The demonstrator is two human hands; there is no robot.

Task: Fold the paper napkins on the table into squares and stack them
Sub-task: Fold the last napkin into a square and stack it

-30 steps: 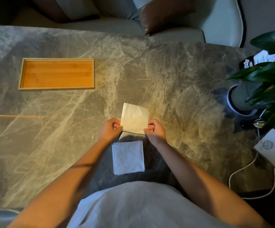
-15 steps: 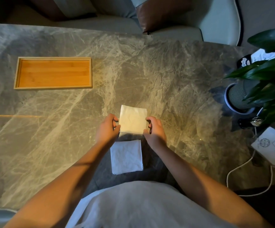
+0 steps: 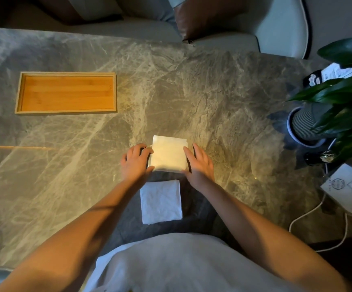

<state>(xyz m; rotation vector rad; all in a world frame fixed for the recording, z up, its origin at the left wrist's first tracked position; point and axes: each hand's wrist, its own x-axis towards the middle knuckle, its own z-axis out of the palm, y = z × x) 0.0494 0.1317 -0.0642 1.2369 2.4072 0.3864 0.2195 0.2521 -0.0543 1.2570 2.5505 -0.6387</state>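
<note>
We see a grey marble-veined worktop (image 3: 202, 98) under warm light. On it, far to the left, lies an empty rectangular bamboo tray (image 3: 65, 92). Near the front edge lies a folded square white paper napkin (image 3: 168, 153), and just nearer the person a second crumpled white napkin square (image 3: 161, 201), the two slightly apart. At the right edge stand a ribbed grey plant pot (image 3: 305, 127) and a white box (image 3: 348, 187), with a white cable (image 3: 309, 213) trailing beside it.

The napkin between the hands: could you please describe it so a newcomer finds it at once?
On the marble table, look centre, just beyond the person. The napkin lies flat between the left hand and right hand. Unlike the nearer napkin stack, it is brightly lit.
</note>
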